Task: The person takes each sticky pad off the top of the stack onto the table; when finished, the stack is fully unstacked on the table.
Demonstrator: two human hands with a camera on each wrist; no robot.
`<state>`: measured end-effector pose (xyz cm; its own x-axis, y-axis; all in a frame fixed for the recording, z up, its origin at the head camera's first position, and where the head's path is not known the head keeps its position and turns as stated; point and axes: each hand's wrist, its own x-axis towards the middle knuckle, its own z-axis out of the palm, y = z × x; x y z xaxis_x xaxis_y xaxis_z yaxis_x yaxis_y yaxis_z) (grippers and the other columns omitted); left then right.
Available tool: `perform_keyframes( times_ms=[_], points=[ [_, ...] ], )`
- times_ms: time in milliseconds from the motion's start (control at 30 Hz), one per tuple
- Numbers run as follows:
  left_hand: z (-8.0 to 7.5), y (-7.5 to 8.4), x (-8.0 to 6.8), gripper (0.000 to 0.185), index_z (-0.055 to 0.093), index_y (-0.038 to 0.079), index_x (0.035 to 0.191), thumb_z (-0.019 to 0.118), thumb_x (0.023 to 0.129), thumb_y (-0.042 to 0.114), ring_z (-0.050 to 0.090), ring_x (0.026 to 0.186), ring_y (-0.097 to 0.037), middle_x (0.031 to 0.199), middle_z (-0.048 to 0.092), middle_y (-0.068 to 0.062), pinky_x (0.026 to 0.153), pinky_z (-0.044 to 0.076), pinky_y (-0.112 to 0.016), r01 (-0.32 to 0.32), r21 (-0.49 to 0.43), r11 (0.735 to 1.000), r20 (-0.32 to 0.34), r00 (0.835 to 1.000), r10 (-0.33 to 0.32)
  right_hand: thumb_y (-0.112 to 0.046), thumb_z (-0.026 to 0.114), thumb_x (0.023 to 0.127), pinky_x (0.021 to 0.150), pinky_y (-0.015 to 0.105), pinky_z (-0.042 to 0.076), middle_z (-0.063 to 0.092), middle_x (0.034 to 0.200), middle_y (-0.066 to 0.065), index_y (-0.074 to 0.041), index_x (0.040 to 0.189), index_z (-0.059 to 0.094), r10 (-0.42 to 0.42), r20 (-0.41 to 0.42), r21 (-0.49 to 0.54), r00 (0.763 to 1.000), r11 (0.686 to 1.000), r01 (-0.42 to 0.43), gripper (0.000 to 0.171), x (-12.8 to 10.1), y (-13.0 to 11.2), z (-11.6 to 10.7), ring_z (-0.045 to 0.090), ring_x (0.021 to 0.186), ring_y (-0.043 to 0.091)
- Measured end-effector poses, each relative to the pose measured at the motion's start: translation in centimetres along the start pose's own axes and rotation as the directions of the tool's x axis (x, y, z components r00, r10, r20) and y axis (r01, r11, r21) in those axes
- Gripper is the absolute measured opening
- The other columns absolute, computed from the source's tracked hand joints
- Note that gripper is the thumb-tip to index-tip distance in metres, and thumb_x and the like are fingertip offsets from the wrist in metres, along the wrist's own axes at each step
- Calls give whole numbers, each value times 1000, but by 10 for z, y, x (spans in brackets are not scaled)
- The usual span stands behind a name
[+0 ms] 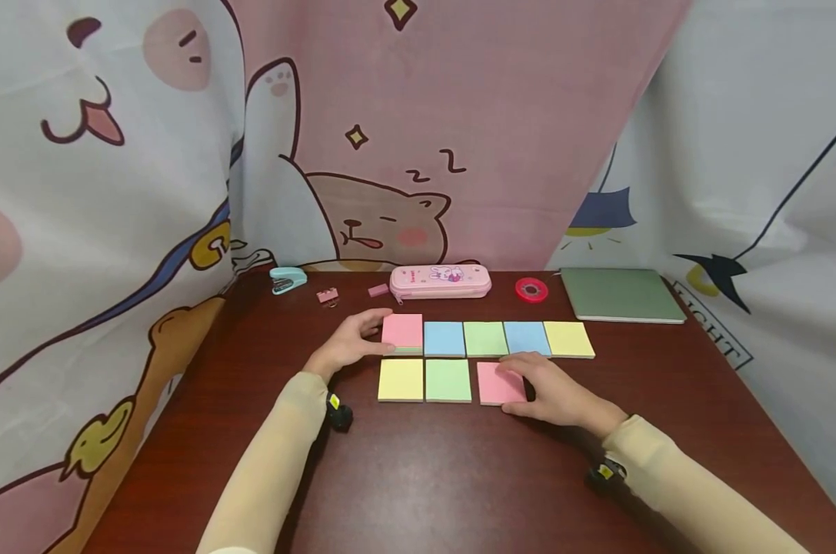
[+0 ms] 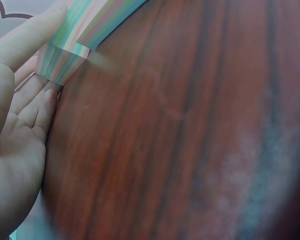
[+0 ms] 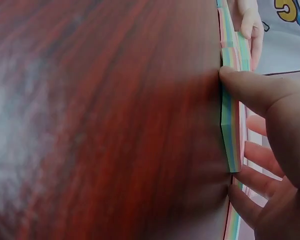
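Observation:
Two rows of square sticky note pads lie on the dark wooden table. My left hand point(image 1: 348, 341) holds a pink sticky note pad point(image 1: 402, 329) at the left end of the back row, thumb along its near edge. Striped layers show on its side point(image 2: 65, 62) in the left wrist view. At the right end of the front row, my right hand point(image 1: 556, 394) grips another pink sticky note pad point(image 1: 495, 383) between thumb and fingers. A narrow gap separates it from the green pad point(image 1: 448, 381); left of that lies a yellow pad point(image 1: 401, 381).
The back row continues rightward with blue point(image 1: 444, 339), green point(image 1: 485, 339), blue and yellow pads point(image 1: 568, 339). Behind stand a stapler point(image 1: 288, 279), a binder clip point(image 1: 328, 295), an eraser point(image 1: 378, 290), a pink pencil case point(image 1: 441, 282), red tape point(image 1: 531, 290) and a green notebook point(image 1: 621, 295).

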<state>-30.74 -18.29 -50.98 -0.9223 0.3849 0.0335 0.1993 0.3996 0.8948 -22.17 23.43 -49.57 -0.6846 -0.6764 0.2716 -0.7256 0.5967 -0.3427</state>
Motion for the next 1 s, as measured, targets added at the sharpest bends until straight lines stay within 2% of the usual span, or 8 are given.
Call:
perform_keyframes(
  times_ms=[433,767,1000],
  points=[
    [2,2,-2,82,51,12,155,91,84,23,49,146,-32,156,54,-6,122,38,-50,21,-16,1000,-8,1000,-22,-36,92,81,109,52,50,69,132,6,-5,136,66,114,36,-1,993,993,-114,69,6,-7,1,63,125,28],
    [3,1,-1,82,51,11,155,91,84,22,50,145,-31,155,55,-7,122,38,-50,9,-18,1000,-9,1000,-10,-35,94,80,108,51,51,69,133,6,-7,138,65,116,36,4,993,993,-116,71,6,-9,1,63,124,28],
    [3,1,-2,83,51,12,155,91,84,24,50,145,-31,156,54,-6,122,39,-49,23,2,1000,-15,1000,-23,-37,93,80,109,52,51,68,136,8,-6,140,64,116,36,-13,993,993,-115,74,5,-10,1,63,126,29]
  ],
)
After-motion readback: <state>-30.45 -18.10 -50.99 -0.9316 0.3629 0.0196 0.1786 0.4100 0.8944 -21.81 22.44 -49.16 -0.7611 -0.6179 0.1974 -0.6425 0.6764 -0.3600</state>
